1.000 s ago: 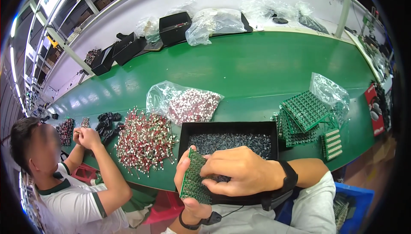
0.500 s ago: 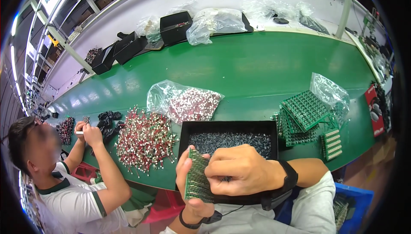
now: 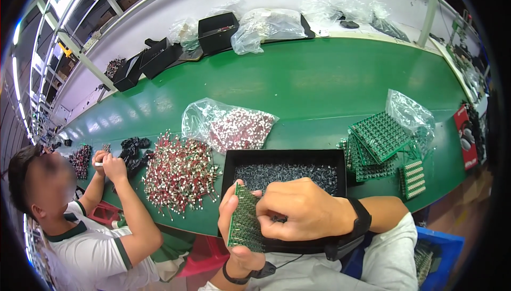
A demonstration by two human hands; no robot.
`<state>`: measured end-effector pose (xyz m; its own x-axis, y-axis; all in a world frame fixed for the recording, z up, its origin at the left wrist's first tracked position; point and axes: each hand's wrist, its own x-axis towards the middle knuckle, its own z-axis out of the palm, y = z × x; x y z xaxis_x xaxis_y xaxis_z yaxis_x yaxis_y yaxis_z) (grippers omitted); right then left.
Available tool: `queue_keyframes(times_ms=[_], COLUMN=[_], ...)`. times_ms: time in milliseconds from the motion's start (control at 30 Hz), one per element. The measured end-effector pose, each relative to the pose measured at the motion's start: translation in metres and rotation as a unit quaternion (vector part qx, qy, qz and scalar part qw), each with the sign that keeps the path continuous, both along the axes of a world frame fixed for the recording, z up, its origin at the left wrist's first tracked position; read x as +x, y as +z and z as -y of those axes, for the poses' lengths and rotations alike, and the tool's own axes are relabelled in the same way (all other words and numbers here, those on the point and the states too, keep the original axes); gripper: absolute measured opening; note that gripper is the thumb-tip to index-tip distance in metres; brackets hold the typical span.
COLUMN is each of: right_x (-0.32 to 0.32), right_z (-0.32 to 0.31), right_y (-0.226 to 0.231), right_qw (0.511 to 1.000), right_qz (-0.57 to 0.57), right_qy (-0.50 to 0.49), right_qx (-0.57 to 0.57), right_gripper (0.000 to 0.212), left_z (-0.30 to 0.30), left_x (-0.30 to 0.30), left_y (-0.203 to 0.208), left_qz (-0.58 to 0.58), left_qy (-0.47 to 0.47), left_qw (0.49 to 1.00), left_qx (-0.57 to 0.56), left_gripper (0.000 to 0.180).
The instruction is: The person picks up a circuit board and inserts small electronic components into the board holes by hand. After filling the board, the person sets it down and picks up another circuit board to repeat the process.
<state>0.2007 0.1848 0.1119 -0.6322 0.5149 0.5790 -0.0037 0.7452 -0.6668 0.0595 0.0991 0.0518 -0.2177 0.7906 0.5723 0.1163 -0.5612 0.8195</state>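
Observation:
My left hand grips a green circuit board panel by its edges, tilted up in front of me. Dense rows of small pins or parts cover the face turned toward my right hand. My right hand is closed, with thumb and fingertips pinched against that face; what they hold is hidden. Some dark bits show within the curl of its fingers. Beneath both hands sits a black box holding many small dark parts. A dark band is on each of my wrists.
Stacked circuit boards and a clear bag lie right of the box. Leftward are a pile of red-wired white connectors and a bagged lot. A co-worker sits at left. A blue crate stands lower right.
My right hand has shifted very slightly across the board, its fingertips still against it. The board's tilt has altered a little in my left hand.

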Motion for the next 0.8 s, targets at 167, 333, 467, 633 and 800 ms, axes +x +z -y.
queue_keyframes(times_ms=[167,333,467,633,800], right_x=[0.0,-0.004,-0.008,-0.004,-0.005], right_z=[-0.002,0.005,0.009,0.014,0.019], right_y=[0.005,0.002,-0.005,0.001,0.0], right_qw=[0.999,0.997,0.995,0.997,0.996], right_qz=[-0.029,-0.058,-0.085,-0.07,-0.055], right_qy=[-0.018,0.04,0.04,0.034,0.027], right_qx=[0.035,0.036,0.039,0.001,-0.061], right_gripper=[0.017,0.021,0.02,0.017,0.016], left_z=[-0.004,-0.005,-0.007,-0.005,-0.005], left_x=[0.0,-0.001,-0.001,-0.001,0.002], left_y=[0.0,0.001,0.0,-0.005,-0.005], left_qz=[0.019,0.011,0.001,0.006,-0.021], left_qy=[0.007,0.001,0.008,-0.001,0.03], left_qw=[0.999,1.0,1.0,1.0,0.998], left_qx=[0.034,0.02,0.024,0.028,0.044], left_gripper=[0.077,0.078,0.079,0.079,0.078])
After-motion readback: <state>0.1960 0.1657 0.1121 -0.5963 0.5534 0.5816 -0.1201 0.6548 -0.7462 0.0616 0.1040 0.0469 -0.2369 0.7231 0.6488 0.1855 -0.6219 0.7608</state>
